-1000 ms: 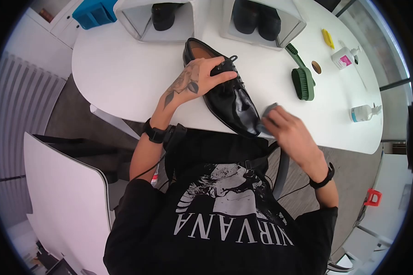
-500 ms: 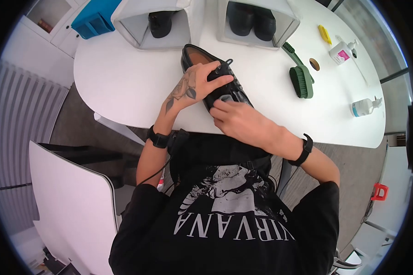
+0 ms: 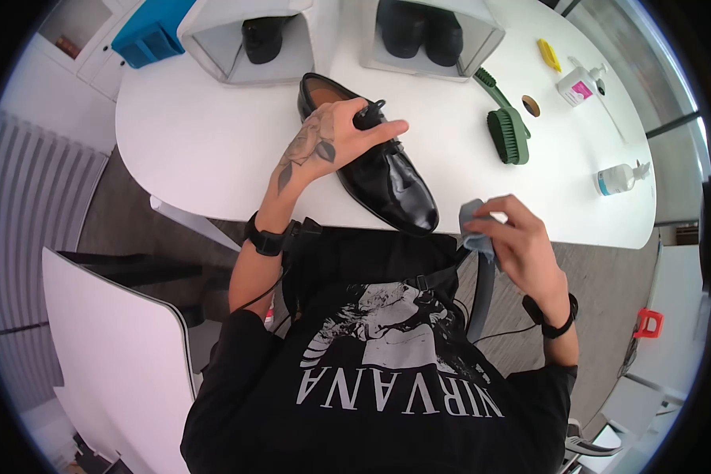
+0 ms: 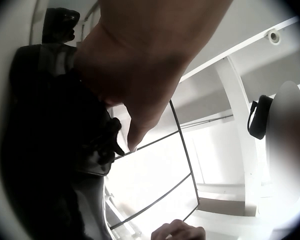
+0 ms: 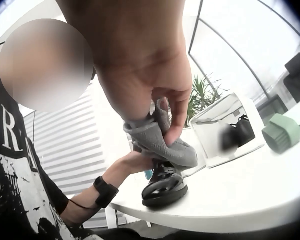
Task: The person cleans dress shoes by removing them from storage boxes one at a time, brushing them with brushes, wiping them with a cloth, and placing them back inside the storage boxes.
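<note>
A glossy black lace-up dress shoe (image 3: 399, 189) lies at a slant on the white table, its toe at the front edge. My left hand (image 3: 328, 142) grips it across the laces, thumb stretched over the far side; in the left wrist view the fingertips are hidden behind the dark shoe (image 4: 40, 150). Off the toe to the right, my right hand (image 3: 525, 245) pinches a crumpled grey-blue cloth (image 3: 469, 215). In the right wrist view, thumb and fingers hold the folded cloth (image 5: 155, 142), which overlaps the shoe (image 5: 164, 189) there.
Two white boxes (image 3: 304, 47) with black shoes inside stand at the back. A green brush (image 3: 511, 138) and a thinner green brush (image 3: 490, 81) lie to the right. Beyond are a yellow item (image 3: 549, 55), a pump bottle (image 3: 579, 85) and another bottle (image 3: 618, 179). A blue holder (image 3: 150, 43) sits back left.
The right hand went from the toe to the shoe's side near the laces, then back right, clear of the toe, still holding the cloth. The left hand stays on the shoe.
</note>
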Demonstrator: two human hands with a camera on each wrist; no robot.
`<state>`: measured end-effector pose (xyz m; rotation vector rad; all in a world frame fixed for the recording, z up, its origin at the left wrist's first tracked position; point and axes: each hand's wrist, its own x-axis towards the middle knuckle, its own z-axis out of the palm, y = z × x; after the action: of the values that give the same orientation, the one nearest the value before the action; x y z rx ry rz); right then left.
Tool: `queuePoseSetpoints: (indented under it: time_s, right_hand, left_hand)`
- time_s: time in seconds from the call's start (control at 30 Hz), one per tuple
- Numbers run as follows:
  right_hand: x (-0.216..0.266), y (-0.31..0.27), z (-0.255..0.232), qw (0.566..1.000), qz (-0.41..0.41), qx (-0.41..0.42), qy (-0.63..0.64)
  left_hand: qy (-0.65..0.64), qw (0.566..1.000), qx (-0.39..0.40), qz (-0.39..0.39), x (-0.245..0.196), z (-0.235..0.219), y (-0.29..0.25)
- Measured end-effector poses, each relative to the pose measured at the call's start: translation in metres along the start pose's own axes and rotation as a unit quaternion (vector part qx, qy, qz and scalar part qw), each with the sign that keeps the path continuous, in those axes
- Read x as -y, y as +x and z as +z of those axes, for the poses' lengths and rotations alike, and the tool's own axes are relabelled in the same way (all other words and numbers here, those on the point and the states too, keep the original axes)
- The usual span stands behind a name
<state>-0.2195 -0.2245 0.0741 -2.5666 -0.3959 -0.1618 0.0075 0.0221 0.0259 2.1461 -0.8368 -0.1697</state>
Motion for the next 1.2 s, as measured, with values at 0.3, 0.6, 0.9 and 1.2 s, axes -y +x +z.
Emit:
queuePoseSetpoints:
  time_s: [0.3,0.6,0.9,1.2]
  right_hand:
    - [-0.022,0.047,0.026,0.963,0.063,-0.156,0.213]
    - [-0.011,0.085,0.049,0.973,0.014,-0.110,0.201]
    - [-0.016,0.141,0.039,0.979,-0.083,-0.118,0.143]
    - [0.009,0.079,0.051,0.988,-0.123,-0.058,0.078]
  left_hand:
    - [-0.206,0.979,0.002,0.004,0.004,-0.003,-0.014]
    - [-0.226,0.964,-0.108,-0.085,0.041,0.021,-0.013]
    - [-0.135,0.980,-0.139,-0.042,0.030,0.026,-0.005]
    - [-0.097,0.986,-0.130,-0.040,0.011,0.025,-0.004]
